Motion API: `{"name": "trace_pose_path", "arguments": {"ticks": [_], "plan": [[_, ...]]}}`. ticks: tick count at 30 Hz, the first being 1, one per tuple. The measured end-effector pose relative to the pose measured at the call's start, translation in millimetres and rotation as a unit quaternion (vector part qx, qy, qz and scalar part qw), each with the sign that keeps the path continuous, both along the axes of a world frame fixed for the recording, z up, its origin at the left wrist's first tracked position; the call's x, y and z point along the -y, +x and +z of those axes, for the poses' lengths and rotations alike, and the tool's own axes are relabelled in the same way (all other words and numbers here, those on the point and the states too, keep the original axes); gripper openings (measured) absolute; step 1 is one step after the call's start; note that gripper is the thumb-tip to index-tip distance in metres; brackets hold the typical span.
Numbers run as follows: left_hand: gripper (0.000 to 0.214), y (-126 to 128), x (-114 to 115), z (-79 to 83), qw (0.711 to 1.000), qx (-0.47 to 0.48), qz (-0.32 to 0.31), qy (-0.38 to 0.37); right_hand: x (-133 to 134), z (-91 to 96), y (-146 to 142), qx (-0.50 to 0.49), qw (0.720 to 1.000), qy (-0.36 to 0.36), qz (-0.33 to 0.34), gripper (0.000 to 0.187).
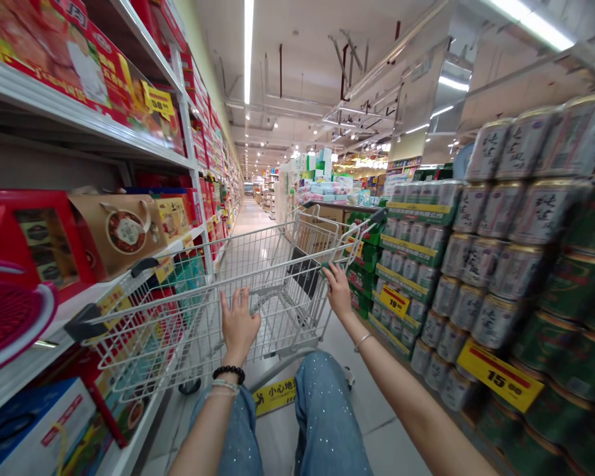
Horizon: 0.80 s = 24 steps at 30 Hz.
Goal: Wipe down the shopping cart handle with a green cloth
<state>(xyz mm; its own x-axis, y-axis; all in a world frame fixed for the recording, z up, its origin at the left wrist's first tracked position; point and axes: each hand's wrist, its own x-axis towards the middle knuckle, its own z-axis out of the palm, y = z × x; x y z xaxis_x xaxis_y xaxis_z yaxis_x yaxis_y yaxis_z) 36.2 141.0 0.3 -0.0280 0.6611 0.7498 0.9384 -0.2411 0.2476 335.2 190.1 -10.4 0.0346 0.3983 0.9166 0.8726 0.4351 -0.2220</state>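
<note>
A wire shopping cart stands in front of me in a shop aisle, with nothing visible in its basket. My left hand is wrapped over the cart's near rail, beaded bracelets on its wrist. My right hand grips the same rail farther right, a thin bracelet on that wrist. Below are my legs in sparkly blue jeans, one knee raised towards the cart.
Shelves of red and brown gift boxes line the left. Stacked packs of cans with yellow price tags fill the right. A yellow floor sticker lies under the cart. The tiled aisle runs ahead to more displays.
</note>
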Motion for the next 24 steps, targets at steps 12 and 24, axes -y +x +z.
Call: {"name": "trace_pose_path", "arguments": {"ticks": [12,24], "plan": [[0.056,105.2,20.3,36.3,0.993,-0.039,-0.108,-0.016,-2.7,86.1,2.6,0.001,0.998,0.063,-0.018,0.061],[0.063,132.6,-9.8,29.7,0.995,-0.055,-0.081,-0.008,0.5,92.0,14.4,0.068,0.997,-0.003,-0.03,0.06]]}}
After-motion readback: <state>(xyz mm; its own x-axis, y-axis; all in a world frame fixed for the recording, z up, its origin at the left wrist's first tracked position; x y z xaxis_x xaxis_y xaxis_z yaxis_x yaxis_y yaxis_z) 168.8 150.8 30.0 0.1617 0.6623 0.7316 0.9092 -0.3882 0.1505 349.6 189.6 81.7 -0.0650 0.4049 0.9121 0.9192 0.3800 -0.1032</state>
